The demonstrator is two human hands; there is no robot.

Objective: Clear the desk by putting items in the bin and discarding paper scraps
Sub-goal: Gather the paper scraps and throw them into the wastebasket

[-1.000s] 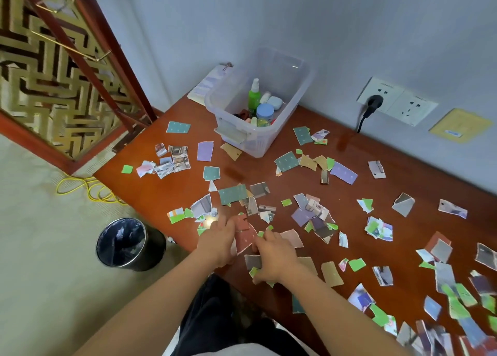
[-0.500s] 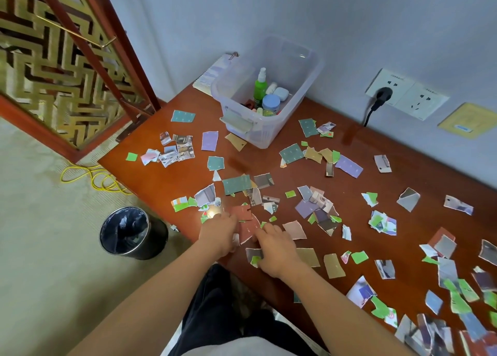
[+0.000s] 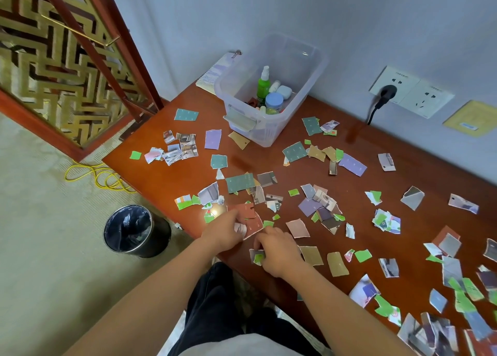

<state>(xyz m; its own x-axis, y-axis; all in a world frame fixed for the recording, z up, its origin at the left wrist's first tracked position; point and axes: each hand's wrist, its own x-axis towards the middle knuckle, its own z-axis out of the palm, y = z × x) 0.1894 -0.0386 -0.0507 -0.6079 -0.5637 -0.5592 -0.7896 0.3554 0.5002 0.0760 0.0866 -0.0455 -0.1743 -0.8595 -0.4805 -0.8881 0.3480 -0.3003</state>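
Note:
Torn paper scraps of several colours lie all over the red-brown desk. My left hand is at the near edge, its fingers closed on small scraps, with reddish-brown scraps right at the fingertips. My right hand rests just beside it, fingers curled over grey and green scraps. A clear plastic bin at the back of the desk holds a green spray bottle, a blue-lidded jar and other small items. A black waste basket stands on the floor to the left, below the desk.
A notepad leans behind the bin. A black plug sits in the wall socket, its cord reaching the desk. A lattice wooden screen stands at the left. A yellow cable lies coiled on the carpet.
Both hands stay at the near edge, gathering scraps; the right hand has slid slightly nearer over the grey and green scraps. The view has shifted a little.

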